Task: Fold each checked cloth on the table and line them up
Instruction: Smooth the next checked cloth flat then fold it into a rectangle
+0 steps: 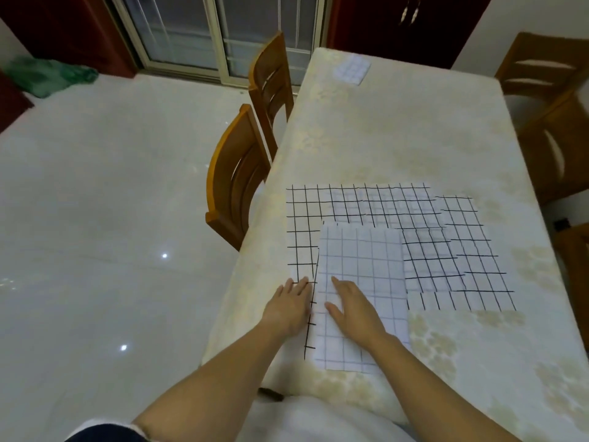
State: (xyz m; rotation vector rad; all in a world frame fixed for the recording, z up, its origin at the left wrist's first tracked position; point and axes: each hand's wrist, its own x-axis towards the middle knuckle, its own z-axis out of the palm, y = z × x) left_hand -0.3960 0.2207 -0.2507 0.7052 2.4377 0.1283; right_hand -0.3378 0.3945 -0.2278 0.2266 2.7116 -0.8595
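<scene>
Checked cloth [360, 282] with pale lines lies flat near the near left corner of the table [398, 132]. It sits on top of the other cloths, and its near end comes close to the table's near edge. The right hand [353, 309] rests flat on it with the fingers straight and a little apart, holding nothing. The left hand [288, 309] lies flat just beside the pale cloth's left side. Its fingers are straight and close together, and the tips touch the corner of a cloth with bold black lines [302, 224]. That hand grips nothing too.

The black-lined cloth is spread out under the pale one and reaches toward the table's left edge. A thin strip of black lines shows along the pale cloth's left side. More black-lined cloths [471, 250] lie partly over each other toward the right edge. I cannot tell how many there are.

One small folded cloth [352, 70] with pale lines sits alone at the far end of the table, well apart from the rest.

The table has a cream cover with faint flower shapes. Two wooden chairs [236, 180] stand at its left edge and more wooden chairs [551, 148] stand at the right. The floor [95, 202] is shiny and pale. A green bag [47, 74] lies on it far off, by a glass door [216, 33]
</scene>
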